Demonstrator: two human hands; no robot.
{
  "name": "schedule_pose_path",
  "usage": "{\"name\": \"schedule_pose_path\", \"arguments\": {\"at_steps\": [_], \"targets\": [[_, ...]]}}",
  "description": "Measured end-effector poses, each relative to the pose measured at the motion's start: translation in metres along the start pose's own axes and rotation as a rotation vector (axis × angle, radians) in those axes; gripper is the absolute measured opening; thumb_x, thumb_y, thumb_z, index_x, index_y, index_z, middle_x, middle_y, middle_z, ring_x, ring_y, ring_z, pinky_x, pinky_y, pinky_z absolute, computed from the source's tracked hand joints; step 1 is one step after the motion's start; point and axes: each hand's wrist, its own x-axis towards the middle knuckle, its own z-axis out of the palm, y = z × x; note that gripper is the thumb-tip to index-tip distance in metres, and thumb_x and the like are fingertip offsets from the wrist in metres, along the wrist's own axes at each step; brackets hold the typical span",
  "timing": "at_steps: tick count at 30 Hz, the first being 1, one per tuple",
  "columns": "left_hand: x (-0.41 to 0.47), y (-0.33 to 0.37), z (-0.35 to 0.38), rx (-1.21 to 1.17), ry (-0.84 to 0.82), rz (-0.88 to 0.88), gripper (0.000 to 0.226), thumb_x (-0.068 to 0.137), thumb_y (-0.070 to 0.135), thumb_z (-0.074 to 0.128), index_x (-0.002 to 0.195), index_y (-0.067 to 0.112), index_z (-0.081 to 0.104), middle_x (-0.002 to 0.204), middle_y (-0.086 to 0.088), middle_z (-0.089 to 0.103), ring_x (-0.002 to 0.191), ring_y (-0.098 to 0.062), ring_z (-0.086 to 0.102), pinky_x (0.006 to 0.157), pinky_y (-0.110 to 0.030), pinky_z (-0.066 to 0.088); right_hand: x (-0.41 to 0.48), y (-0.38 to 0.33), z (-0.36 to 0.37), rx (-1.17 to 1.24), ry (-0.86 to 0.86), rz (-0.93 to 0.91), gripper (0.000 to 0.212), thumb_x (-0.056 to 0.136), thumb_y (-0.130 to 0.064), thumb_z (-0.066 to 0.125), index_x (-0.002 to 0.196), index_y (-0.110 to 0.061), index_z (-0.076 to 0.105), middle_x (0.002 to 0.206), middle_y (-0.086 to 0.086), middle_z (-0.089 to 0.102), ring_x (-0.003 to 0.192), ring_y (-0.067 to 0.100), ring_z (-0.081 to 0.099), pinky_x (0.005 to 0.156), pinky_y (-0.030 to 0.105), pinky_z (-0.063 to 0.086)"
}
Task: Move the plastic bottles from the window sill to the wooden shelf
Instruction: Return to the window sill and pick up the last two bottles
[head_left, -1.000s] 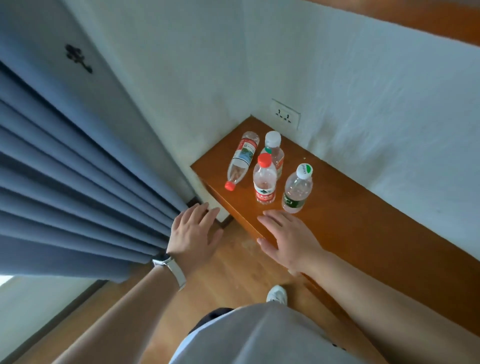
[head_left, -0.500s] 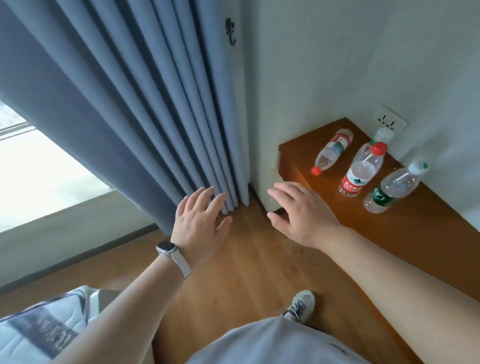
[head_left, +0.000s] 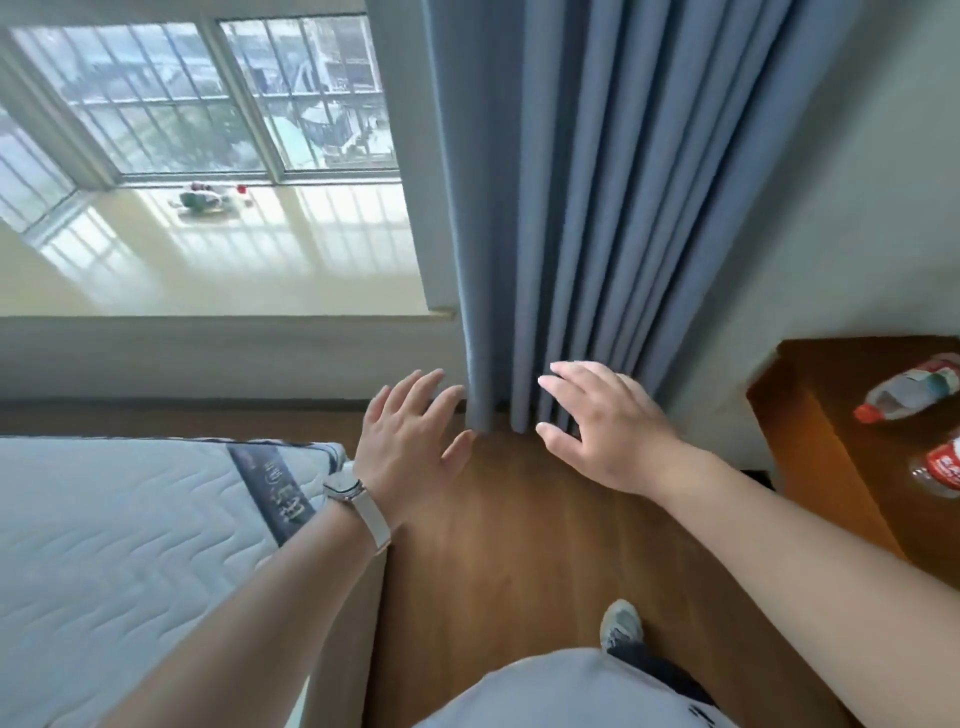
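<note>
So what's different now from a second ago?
The person turned left, away from the wooden shelf and toward the window sill, now in view with small things on it, too blurred to name. The left hand and right hand swung over to the curtain. Neither took hold of anything; both stayed open. The lying bottle on the shelf hasn't moved.

Daylight is admitted through the window (head_left: 208, 98); glare is cast on the window sill (head_left: 260, 260); edges are bent, detail softened
</note>
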Motion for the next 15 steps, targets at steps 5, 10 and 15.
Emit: {"name": "schedule_pose_path", "arguments": {"at_steps": [5, 10, 15], "targets": [[-0.025, -0.044, -0.020, 0.025, 0.059, -0.141, 0.059, 0.088, 0.054, 0.042, 0.131, 0.020, 0.063, 0.144, -0.008, 0.057, 0.137, -0.032, 0.048, 0.112, -0.053, 0.033, 0.042, -0.043, 0.004, -0.010, -0.041, -0.145, 0.064, 0.088, -0.055, 0.040, 0.130, -0.012, 0.061, 0.138, 0.009, 0.058, 0.128, 0.029, 0.051, 0.101, 0.047, 0.043], [-0.038, -0.079, -0.028, 0.054, 0.071, -0.259, 0.058, 0.088, 0.053, 0.043, 0.131, 0.021, 0.063, 0.143, -0.008, 0.057, 0.137, -0.031, 0.047, 0.112, -0.053, 0.033, 0.088, -0.068, 0.016, -0.020, -0.122, -0.255, 0.067, 0.091, -0.058, 0.034, 0.140, -0.018, 0.052, 0.149, 0.003, 0.047, 0.139, 0.022, 0.038, 0.109, 0.043, 0.033], [-0.028, -0.104, -0.030, 0.113, 0.085, -0.342, 0.054, 0.087, 0.051, 0.049, 0.131, 0.022, 0.062, 0.141, -0.007, 0.059, 0.134, -0.031, 0.051, 0.109, -0.056, 0.040, 0.139, -0.073, 0.032, -0.008, -0.160, -0.375, 0.073, 0.088, -0.062, 0.026, 0.142, -0.020, 0.050, 0.150, 0.001, 0.046, 0.139, 0.021, 0.036, 0.109, 0.042, 0.032]]}}
